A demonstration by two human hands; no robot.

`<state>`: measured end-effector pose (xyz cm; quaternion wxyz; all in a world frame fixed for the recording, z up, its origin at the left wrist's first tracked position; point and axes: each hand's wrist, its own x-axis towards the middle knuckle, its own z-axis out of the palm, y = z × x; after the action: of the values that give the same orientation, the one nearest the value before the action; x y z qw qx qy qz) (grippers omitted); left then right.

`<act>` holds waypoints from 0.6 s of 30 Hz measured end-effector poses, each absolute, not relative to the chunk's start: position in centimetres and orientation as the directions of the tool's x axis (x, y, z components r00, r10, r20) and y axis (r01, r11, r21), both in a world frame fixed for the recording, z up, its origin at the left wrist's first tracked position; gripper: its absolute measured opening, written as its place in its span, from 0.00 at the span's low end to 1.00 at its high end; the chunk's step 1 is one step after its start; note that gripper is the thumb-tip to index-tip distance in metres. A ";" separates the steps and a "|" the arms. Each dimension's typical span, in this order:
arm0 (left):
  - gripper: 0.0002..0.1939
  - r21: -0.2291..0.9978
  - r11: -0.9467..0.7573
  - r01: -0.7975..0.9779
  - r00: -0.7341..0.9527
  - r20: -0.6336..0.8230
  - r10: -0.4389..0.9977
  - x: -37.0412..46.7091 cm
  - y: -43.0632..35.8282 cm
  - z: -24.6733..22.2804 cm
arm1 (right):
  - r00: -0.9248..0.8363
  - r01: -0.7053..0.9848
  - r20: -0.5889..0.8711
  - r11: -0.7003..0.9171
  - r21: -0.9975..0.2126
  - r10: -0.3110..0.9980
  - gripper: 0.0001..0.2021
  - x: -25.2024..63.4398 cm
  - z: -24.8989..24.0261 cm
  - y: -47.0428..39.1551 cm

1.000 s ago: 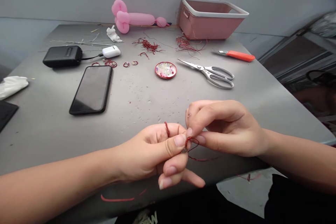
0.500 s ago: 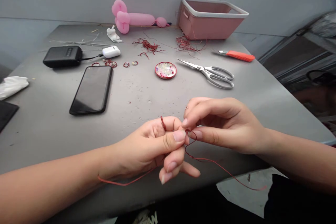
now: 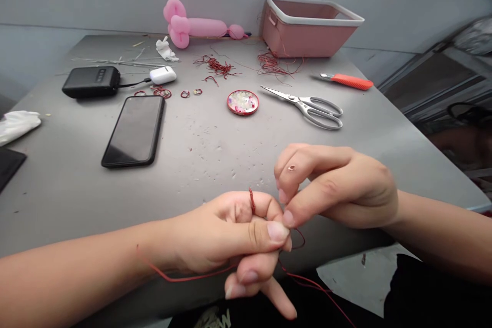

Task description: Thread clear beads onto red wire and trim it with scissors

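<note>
Thin dark red cord [image 3: 303, 278] hangs in a small loop and loose strands below the fingertips of both hands. My left hand [image 3: 246, 236] pinches the cord between thumb and index finger, its other fingers curled beneath. Another length of the cord trails left past the wrist. Around the left index finger sits a red cord ring [image 3: 252, 201]. My right hand [image 3: 334, 189] comes in from the right, thumb and index finger pressed together on the cord, touching the left thumb tip. The exact spot of the pinch is hidden by the fingertips.
On the grey table [image 3: 207, 164] lie scissors [image 3: 303, 105], a round dish of beads [image 3: 243, 102], a phone [image 3: 134, 130], a power bank [image 3: 92, 82], a white case [image 3: 163, 75] and an orange cutter [image 3: 348, 81]. Behind are cord scraps [image 3: 219, 65], a pink balloon [image 3: 207, 28] and a pink basket [image 3: 307, 36].
Both hands have moved lower and slightly right. The right hand has turned, its knuckles now higher over the pinch, and the cord loop beneath the fingertips has become smaller.
</note>
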<state>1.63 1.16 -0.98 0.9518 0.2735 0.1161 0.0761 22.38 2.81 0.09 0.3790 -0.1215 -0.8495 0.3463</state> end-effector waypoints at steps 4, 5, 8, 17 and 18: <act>0.10 0.707 0.682 -0.185 0.865 -0.213 0.455 1.6 1.4 0.2 | -0.567 0.061 0.496 0.635 -0.770 0.657 0.07 22.1 0.6 2.3; 0.10 0.779 0.602 -0.177 0.820 -0.221 0.527 1.6 1.4 0.6 | -0.540 0.090 0.456 0.587 -0.804 0.707 0.07 22.0 0.9 2.1; 0.08 0.974 0.227 0.018 0.706 -0.174 0.687 1.3 1.3 1.8 | -0.515 0.131 0.370 0.497 -0.858 0.773 0.04 21.9 1.6 1.4; 0.11 0.612 -0.724 0.318 0.687 0.377 0.621 0.4 0.9 1.0 | -0.474 0.171 0.299 0.419 -0.892 0.828 0.01 21.5 1.7 0.8; 0.11 0.621 -0.716 0.319 0.689 0.367 0.625 0.5 0.9 0.9 | -0.472 0.177 0.312 0.436 -0.882 0.825 0.02 21.6 1.7 0.8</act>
<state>0.50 0.92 0.94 0.2646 0.8800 0.2681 0.2894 21.58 0.84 1.66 0.3913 -0.3333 -0.7515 0.4136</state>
